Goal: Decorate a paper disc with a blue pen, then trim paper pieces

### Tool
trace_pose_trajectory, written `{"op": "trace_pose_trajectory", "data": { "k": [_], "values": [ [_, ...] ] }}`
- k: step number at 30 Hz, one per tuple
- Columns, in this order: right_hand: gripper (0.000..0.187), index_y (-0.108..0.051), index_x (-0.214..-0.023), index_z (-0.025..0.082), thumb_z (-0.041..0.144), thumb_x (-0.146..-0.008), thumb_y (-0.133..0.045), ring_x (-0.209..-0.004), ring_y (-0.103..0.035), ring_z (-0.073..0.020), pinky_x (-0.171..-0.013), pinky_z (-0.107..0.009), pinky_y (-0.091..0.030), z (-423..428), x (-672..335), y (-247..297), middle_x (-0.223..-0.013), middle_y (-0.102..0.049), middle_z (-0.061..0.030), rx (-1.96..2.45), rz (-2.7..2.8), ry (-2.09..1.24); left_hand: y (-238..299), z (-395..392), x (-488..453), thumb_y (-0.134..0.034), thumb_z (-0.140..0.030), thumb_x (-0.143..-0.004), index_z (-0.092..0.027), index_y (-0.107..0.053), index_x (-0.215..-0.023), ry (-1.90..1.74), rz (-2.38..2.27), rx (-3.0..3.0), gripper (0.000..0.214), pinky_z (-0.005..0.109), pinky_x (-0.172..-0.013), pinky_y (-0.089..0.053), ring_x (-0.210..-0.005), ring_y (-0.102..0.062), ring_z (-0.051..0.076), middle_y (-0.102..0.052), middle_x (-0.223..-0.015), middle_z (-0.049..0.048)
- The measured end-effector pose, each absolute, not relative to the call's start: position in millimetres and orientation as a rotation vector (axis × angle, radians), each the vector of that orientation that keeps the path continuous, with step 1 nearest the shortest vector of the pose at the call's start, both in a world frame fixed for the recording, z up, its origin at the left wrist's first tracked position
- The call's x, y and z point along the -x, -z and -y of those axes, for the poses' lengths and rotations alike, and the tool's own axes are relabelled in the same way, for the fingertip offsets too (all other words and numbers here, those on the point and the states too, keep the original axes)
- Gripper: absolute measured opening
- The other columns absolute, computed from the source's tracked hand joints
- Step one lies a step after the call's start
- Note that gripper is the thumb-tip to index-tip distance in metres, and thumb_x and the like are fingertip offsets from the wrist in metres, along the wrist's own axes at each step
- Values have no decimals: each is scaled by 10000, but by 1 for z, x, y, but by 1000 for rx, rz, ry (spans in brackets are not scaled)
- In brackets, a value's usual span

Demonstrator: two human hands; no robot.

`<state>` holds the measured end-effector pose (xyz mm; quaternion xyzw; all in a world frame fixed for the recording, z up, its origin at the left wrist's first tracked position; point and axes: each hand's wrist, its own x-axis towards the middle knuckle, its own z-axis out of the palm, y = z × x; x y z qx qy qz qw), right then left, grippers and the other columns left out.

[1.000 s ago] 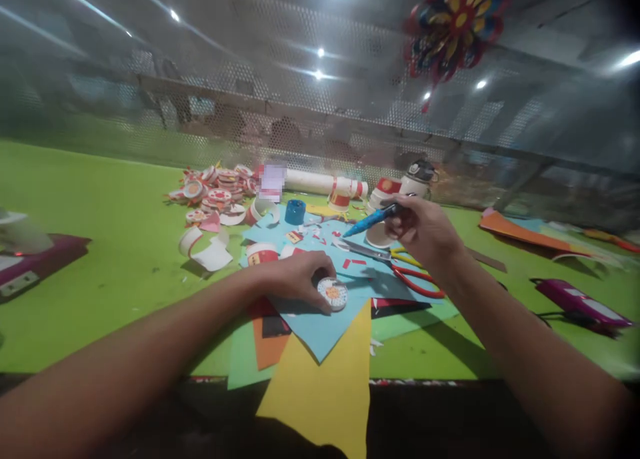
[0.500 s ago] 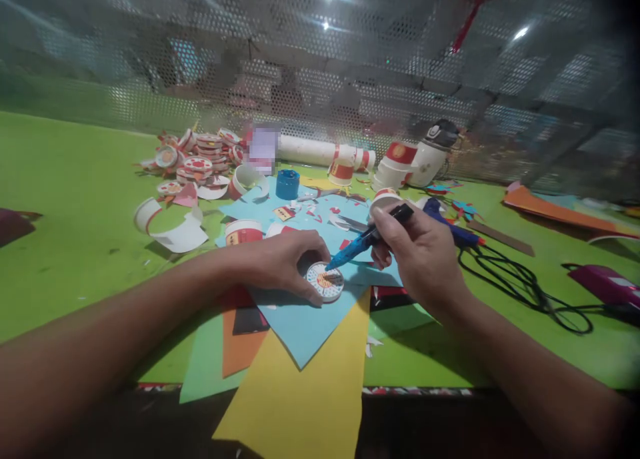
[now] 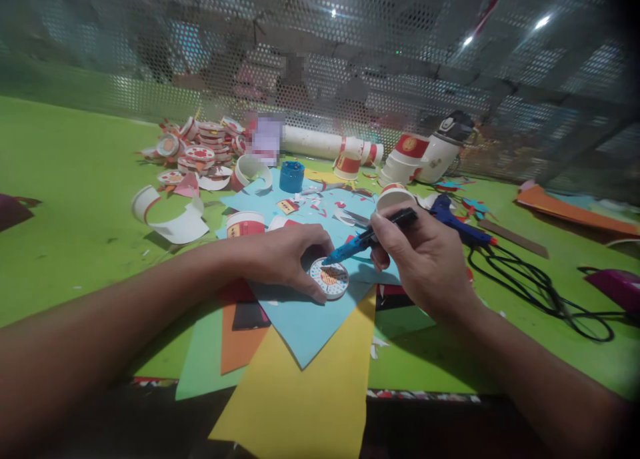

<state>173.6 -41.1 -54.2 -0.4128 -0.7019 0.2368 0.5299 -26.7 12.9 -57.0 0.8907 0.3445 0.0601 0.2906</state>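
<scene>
- Steadying a dotted paper disc [image 3: 331,287] on or just above a light-blue paper sheet [image 3: 300,339], the left hand [image 3: 287,255] has thumb and fingers curved around its near-left rim, clamped on it.
- Pinched between the right hand's [image 3: 425,255] thumb and fingers, a blue marker [image 3: 350,247] slants down to the disc's upper edge; whether its tip touches cannot be told.
- A slip of the marker could streak the dotted face, the likely cause being a disc that turns in a one-sided grip.
- Fresh dots, if wet, might smudge under the left fingers, which curl close to the printed rim.
- Yellow paper [image 3: 305,399] hangs past the front edge of the green table [image 3: 75,279]; a bump from the body could drag the sheets and jolt the disc.
- Scissor blades [image 3: 356,219] lie just behind the marker, within reach of stray knuckles.
- A black cord [image 3: 545,282] loops beside the right forearm, and a snag could pull the blue glue gun [image 3: 457,222] along.
</scene>
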Motion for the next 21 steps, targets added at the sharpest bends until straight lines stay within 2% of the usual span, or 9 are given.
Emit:
{"op": "trace_pose_trajectory", "data": {
  "k": [21],
  "values": [
    [157, -539, -796, 191, 309, -895, -572, -424, -469, -84, -432, -219, -401, 40, -173, 53, -514, -518, 64, 1050, 1726, -511, 60, -15, 28, -773, -484, -666, -186, -537, -1010, -177, -867, -2407, 512, 234, -682, -383, -832, -508, 158, -562, -949, 3]
  ]
}}
